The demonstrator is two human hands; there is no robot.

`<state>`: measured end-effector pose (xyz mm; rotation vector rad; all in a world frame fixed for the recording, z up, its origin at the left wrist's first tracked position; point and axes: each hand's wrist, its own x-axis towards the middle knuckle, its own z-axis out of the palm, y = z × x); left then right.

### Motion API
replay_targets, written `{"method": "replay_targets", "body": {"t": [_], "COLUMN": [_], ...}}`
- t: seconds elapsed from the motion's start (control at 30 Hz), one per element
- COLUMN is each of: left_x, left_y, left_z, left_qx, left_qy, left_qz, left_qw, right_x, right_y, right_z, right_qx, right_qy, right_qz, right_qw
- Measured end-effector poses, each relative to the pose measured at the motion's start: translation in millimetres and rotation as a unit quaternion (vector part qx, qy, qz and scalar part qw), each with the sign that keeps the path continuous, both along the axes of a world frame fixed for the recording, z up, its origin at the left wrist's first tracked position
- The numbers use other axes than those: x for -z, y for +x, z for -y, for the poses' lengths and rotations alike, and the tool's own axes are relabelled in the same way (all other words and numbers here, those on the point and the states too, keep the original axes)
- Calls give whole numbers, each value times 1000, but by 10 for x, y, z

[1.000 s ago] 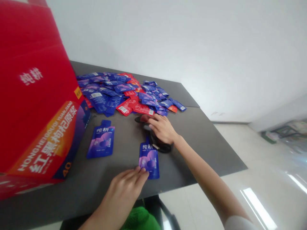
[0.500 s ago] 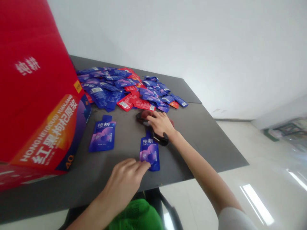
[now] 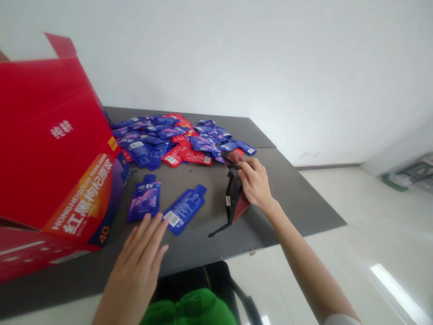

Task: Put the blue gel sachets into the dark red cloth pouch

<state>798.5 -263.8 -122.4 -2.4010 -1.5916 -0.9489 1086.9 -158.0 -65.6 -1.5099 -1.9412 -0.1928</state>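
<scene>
My right hand (image 3: 255, 183) is closed on a dark red and black pouch-like item (image 3: 239, 204), held upright over the table with a thin black strap trailing from it; its exact kind does not show. My left hand (image 3: 137, 257) is open, fingers stretched out. Its fingertips reach the barcode end of a blue sachet (image 3: 185, 207) lying back side up; whether they touch it I cannot tell. Beside that, another blue sachet (image 3: 145, 198) lies front side up.
A big red carton (image 3: 50, 135) with raised flaps stands at the left. Behind, blue and red sachets (image 3: 162, 135) lie in a heap on the grey table (image 3: 287, 198). A black chair with something green (image 3: 192, 309) is at the near edge.
My right hand has lifted the dark red and black item and shifted right. One blue sachet has been turned over and moved left. My left hand has moved left and spread out.
</scene>
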Motion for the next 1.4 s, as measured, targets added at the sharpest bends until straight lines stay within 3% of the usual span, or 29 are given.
{"method": "replay_targets", "body": {"t": [0.1,0.2,0.27,0.33,0.5,0.6,0.67,0.77,0.9,0.97,1.1,1.23,1.33,1.4], "left_x": [110,117,61,1,-52,-92,-121,-105,1,37,70,90,84,68], "left_y": [-219,-221,-131,-33,64,27,-15,-55,-2,40,77,86,112,140], "left_z": [-242,-417,-446,-440,-436,-457,-473,-506,-558,-558,-478,-389,-366,-362], "left_qx": [108,111,103,115,148,157,128,82,151,162,157,150,148,129], "left_qy": [4,9,20,33,27,17,14,20,22,15,36,59,34,40], "left_qz": [-140,-167,-181,-198,-201,-199,-193,-172,-182,-210,-263,-238,-202,-199], "left_qw": [984,980,978,973,968,967,973,981,971,964,951,958,968,971], "right_x": [-144,-238,-176,-23,339,362,289,57,-218,-188,154,369,305,178], "right_y": [-149,-418,-625,-801,-923,-805,-690,-559,-640,-773,-1001,-1042,-1024,-1005], "right_z": [248,456,478,395,-54,-330,-426,-364,-66,68,137,-270,-708,-798], "right_qx": [-76,-193,-264,-292,-266,-189,-152,-157,-223,-265,-319,-281,-186,-164], "right_qy": [3,-19,-47,-71,-82,-106,-115,-84,-41,-51,-69,-80,-102,-100], "right_qz": [-33,26,115,189,233,220,193,112,57,112,238,258,250,230], "right_qw": [997,981,956,935,932,951,963,978,972,956,915,921,945,954]}}
